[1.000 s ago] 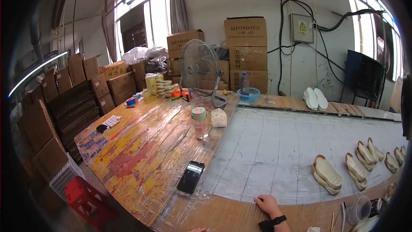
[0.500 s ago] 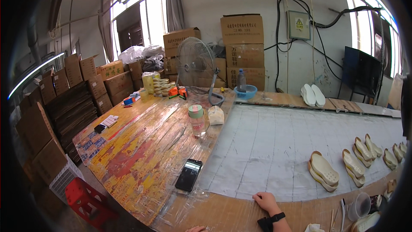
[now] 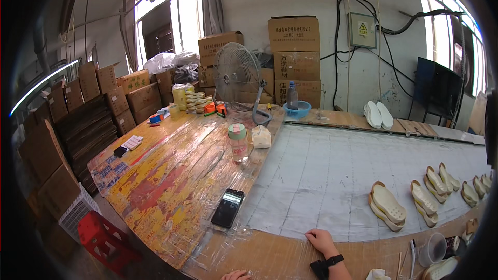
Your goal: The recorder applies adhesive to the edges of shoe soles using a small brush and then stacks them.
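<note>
My right hand rests with curled fingers at the near edge of the white sheet-covered belt. Nothing shows in it; a black band circles its wrist. At the bottom edge, only the fingers of my left hand come into view, lying on the brown tabletop. Between and beyond the hands, nearer the left one, a black phone lies face up on the taped table. Pairs of cream shoe soles stand on the belt, to the right of my right hand.
A lidded bottle and a folded tissue pack stand behind the phone. Farther back are a fan and a blue basin. A clear cup and brush lie at lower right; a red stool stands lower left.
A little more of my left hand shows at the bottom edge. The view has shifted slightly; my right hand keeps its place on the belt's edge.
</note>
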Tool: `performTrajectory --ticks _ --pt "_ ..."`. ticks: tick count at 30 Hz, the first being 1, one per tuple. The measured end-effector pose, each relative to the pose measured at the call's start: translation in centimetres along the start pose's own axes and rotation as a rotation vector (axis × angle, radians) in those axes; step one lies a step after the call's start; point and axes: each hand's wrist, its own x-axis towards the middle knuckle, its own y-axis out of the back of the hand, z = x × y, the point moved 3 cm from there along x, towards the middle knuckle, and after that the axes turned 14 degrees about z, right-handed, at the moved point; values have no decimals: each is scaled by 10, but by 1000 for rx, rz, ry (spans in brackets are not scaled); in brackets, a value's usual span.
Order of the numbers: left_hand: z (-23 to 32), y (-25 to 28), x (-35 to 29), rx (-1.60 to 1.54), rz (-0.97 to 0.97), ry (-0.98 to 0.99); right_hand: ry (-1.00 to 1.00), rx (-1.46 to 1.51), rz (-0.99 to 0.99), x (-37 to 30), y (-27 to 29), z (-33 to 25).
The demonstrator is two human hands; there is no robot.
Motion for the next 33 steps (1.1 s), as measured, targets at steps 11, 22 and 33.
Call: performTrajectory --ticks 11,22,33 --pt "2 1 0 -6 2 8 -53 9 68 0 2 5" --pt "4 3 0 -1 -3 4 -75 69 84 0 2 10" --pt "9 6 1 4 -6 12 -132 218 72 0 -1 21"
